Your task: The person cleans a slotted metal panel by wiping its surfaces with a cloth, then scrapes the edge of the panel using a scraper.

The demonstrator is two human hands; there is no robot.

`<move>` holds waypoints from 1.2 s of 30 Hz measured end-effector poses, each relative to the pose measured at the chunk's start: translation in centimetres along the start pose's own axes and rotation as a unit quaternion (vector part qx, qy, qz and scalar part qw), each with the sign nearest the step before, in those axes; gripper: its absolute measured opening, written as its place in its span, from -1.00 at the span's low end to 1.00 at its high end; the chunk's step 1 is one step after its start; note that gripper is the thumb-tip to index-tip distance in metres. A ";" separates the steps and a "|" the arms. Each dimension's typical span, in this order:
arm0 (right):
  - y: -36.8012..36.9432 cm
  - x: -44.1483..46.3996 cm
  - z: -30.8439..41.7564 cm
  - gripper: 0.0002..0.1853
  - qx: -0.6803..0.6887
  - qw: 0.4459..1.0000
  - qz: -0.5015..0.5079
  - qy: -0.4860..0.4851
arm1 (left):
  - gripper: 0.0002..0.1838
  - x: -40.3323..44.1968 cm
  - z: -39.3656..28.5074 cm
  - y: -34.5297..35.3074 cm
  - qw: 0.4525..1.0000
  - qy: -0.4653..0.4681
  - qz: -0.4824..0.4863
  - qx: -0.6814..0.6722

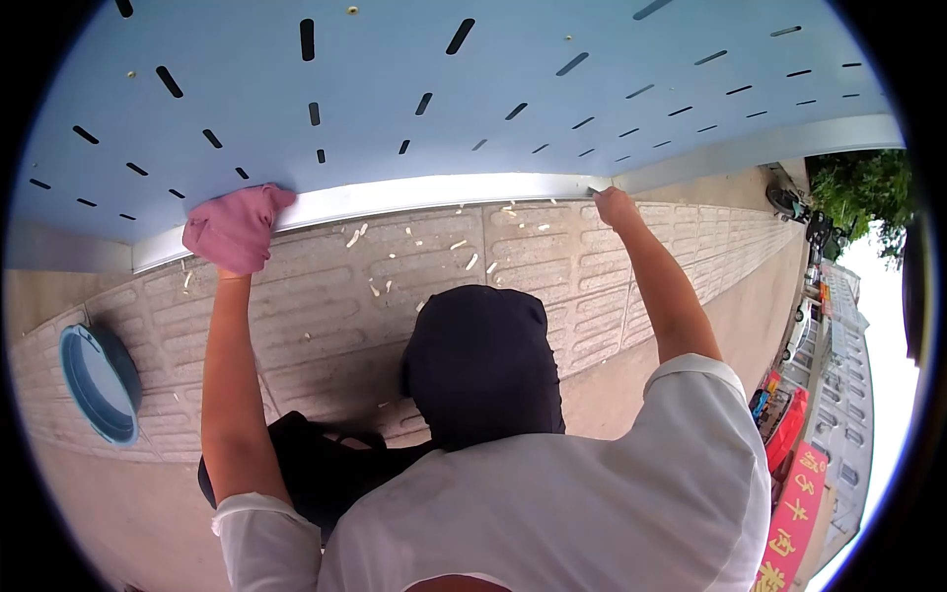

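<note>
My left hand [237, 271] is mostly covered by a pink cloth [232, 227], which it holds against the left part of the white metal edge [395, 202] of a blue slotted panel [375, 79]. Farther right, my right hand [614, 205] is closed at the same edge, its fingers around a small thin dark object whose kind I cannot make out. Pale scraps [472, 261] lie scattered on the paving below the edge, between my two hands.
A blue-green basin [102, 383] stands on the paving at the left. My knee in dark cloth [483, 365] is below the edge. Bicycles [786, 202], a red banner [794, 513] and buildings are at the right.
</note>
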State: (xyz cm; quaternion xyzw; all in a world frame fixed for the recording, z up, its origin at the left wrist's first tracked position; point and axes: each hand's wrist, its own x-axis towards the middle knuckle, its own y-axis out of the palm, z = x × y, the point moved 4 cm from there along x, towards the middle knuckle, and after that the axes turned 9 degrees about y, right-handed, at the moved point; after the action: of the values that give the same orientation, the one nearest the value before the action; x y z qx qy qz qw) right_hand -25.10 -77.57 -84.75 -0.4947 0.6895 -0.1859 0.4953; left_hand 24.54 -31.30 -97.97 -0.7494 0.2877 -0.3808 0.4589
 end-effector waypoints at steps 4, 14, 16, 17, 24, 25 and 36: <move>-0.3 -1.6 1.2 -0.53 0.009 0.998 -0.019 0.052 | -0.77 1.1 0.2 -1.0 0.965 -0.056 -0.003 -0.257; -0.9 -3.3 1.6 -0.53 0.036 0.997 -0.040 0.063 | -0.70 3.3 -2.7 -4.7 0.958 -0.100 0.254 0.083; -1.0 -2.7 1.5 -0.53 0.016 0.997 -0.052 0.056 | -0.71 3.8 -2.2 -4.4 0.975 -0.058 0.199 0.080; -0.7 -2.2 1.3 -0.54 0.007 0.998 -0.055 0.036 | -0.72 3.5 -1.9 -4.2 0.980 -0.036 0.177 0.080; -1.7 -1.9 1.5 -0.55 0.012 0.999 -0.033 0.028 | -0.82 1.8 1.3 -0.5 0.967 0.039 -0.016 -0.253; -1.7 -1.0 1.1 -0.55 0.019 0.997 -0.050 0.047 | -0.81 2.4 0.2 -0.8 0.995 0.099 0.007 -0.031; -1.0 -1.5 -0.6 -0.51 -0.032 0.999 0.005 -0.023 | -0.75 2.8 -2.9 -2.8 -0.316 0.201 0.095 0.922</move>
State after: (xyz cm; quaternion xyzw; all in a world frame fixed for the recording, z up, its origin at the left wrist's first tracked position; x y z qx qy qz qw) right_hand -25.10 -76.84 -82.99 -0.5113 0.6858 -0.1496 0.4958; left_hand 23.89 -33.62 -93.73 -0.7640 0.2785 0.2518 -0.5248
